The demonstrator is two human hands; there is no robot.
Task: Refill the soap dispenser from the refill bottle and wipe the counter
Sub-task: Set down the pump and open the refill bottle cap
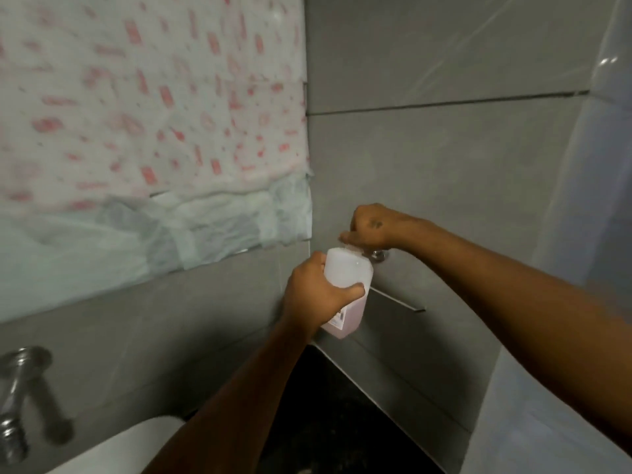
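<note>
A translucent plastic soap bottle with pink liquid in its lower part stands in the corner, at the far end of the dark counter. My left hand grips its body from the left, thumb across the front. My right hand is over the bottle's top, its fingers curled and pinching the cap or neck, which they mostly hide. Whether this bottle is the dispenser or the refill I cannot tell.
Grey tiled walls meet in the corner behind the bottle. A white cloth with pink marks hangs at the upper left. A metal tap and a white basin rim sit at the lower left. A small metal fitting sticks out behind the bottle.
</note>
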